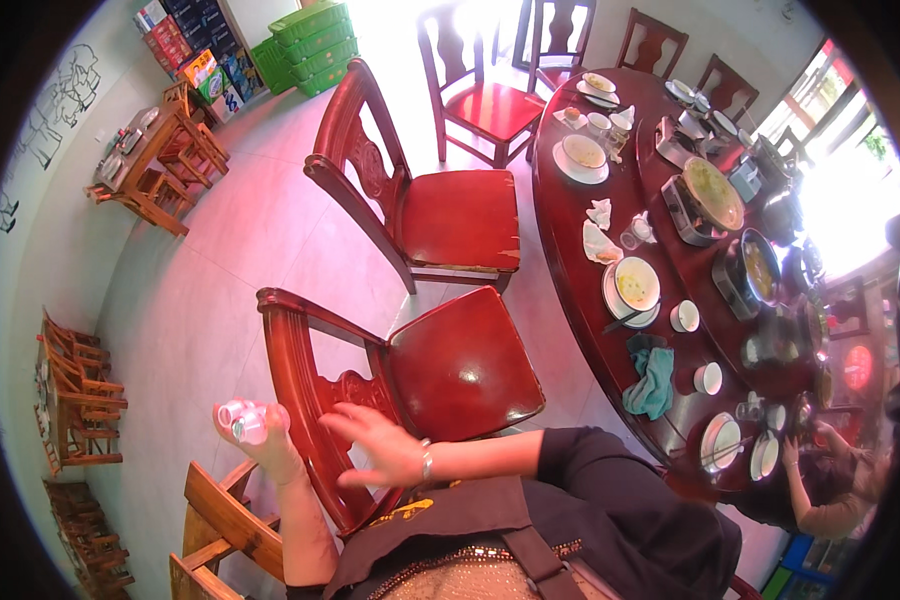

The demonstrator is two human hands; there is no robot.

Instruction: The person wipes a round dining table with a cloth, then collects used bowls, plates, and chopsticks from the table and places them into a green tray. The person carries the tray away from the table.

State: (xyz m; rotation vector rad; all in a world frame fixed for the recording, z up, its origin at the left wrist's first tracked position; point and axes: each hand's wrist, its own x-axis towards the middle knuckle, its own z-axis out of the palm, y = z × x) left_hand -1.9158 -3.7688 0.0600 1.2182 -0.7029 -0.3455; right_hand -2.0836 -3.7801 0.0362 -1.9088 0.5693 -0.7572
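My left hand (279, 444) is raised at the left, holding small clear glasses (249, 426) with their round ends facing up. Just right of it, my right hand (379, 450) is empty with its fingers apart, a bracelet on the wrist. It is over the carved back of a red wooden chair (465, 367); whether it touches the wood, I cannot tell. To the right is a dark red round table (570, 255) with used dishes, among them a white bowl (637, 283) on a plate and a teal cloth (649, 381) near the edge.
A second red chair (461, 217) stands farther along the table. Close by my left arm is a light wooden chair (232, 517). Portable stoves bear a pan (712, 193) and a pot (759, 264). Another person (832, 480) works at the table's right side. Green crates (315, 49) are stacked behind.
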